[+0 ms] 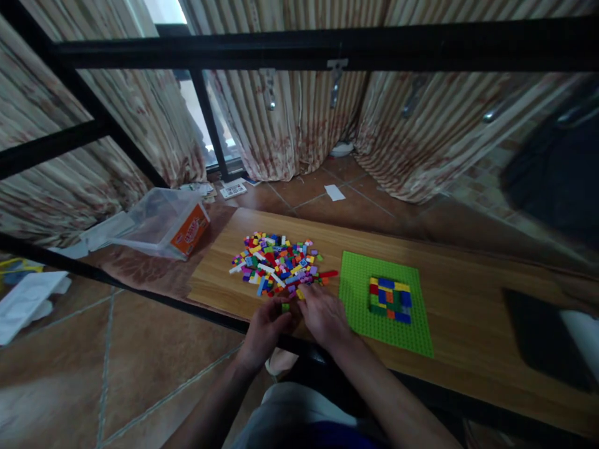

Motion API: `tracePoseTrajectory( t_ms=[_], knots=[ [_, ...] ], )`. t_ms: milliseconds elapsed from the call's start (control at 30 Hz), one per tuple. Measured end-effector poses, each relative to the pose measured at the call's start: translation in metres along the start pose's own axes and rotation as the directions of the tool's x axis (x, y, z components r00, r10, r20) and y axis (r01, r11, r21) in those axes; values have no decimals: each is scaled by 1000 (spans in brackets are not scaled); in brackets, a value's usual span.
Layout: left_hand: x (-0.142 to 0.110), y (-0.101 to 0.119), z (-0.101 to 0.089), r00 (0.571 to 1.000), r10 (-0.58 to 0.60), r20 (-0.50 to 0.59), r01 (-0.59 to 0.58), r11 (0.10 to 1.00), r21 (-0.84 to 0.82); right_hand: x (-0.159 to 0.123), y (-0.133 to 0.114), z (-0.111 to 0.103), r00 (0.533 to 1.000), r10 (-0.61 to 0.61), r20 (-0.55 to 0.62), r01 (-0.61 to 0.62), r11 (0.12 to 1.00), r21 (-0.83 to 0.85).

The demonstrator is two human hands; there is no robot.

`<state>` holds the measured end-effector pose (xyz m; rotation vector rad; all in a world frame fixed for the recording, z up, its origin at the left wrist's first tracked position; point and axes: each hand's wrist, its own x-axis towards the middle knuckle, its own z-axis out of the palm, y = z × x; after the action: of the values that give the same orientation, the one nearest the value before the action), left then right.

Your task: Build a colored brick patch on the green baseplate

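A pile of several small coloured bricks (279,264) lies on the wooden table (468,299). To its right sits a green baseplate (360,305) with a block of coloured bricks (390,299) built on it. My left hand (264,330) is at the table's near edge, its fingers pinched on a small green brick (285,307). My right hand (322,315) lies beside it, fingers reaching into the near edge of the pile by a yellow brick (300,293); what it holds, if anything, is hidden.
A clear plastic bag with an orange label (168,224) lies at the table's left end. A dark flat object (543,340) rests at the right. Black frame bars cross above and along the near edge. Curtains hang behind; papers lie on the tiled floor.
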<state>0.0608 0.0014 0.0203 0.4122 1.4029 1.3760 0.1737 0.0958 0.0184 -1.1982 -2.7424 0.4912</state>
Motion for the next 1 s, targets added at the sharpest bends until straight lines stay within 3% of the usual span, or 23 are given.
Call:
tracePoseTrajectory(
  t_ms=[233,467,567,800,900,1000],
  knots=[
    [-1,3,1,1000,-16,-3,16,1000,15,-10,2,-4,994,-15,-108,46,955,292],
    [0,2,1,998,20,-58,-13,993,116,-47,29,-13,945,212,-249,-13,784,621],
    [2,0,0,996,47,-76,-33,985,171,-72,53,-17,887,389,-250,-125,723,680],
    [6,-13,-2,986,145,-83,-108,931,348,-126,114,-29,667,705,-243,-428,629,650],
    [6,-16,1,983,168,-74,-129,920,371,-135,132,-32,583,767,-269,-512,603,611],
    [6,-18,6,985,160,-70,-122,918,378,-134,143,-30,563,763,-317,-529,627,572]
  ],
)
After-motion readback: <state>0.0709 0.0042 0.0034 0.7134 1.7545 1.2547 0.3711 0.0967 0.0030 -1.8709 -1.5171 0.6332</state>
